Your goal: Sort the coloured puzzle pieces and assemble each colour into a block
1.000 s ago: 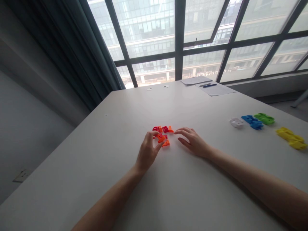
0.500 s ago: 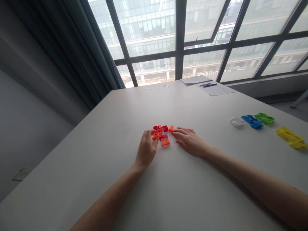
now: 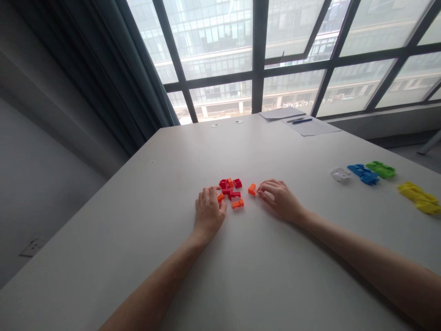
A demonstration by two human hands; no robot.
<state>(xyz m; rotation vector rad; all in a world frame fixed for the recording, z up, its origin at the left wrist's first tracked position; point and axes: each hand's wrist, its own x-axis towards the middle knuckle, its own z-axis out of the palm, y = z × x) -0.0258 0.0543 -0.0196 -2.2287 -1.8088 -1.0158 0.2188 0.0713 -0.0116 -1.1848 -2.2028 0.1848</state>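
Observation:
Several small red and orange plastic blocks lie together on the white table. My left hand curls around an orange block, which shows partly between thumb and fingers. Just beyond it sit the red blocks, with another orange block on their near side. To the right, my right hand rests with bent fingers and the thumb apart. Its fingertips are at the edge of an angled orange block, not wrapped around it.
At the right lie groups of white pieces, blue pieces, green pieces and yellow pieces. Paper sheets and a pen are at the far edge, before the window.
My right hand has moved right, and the angled orange block has shifted right with it, away from the red ones. My left hand has drawn its orange block slightly left.

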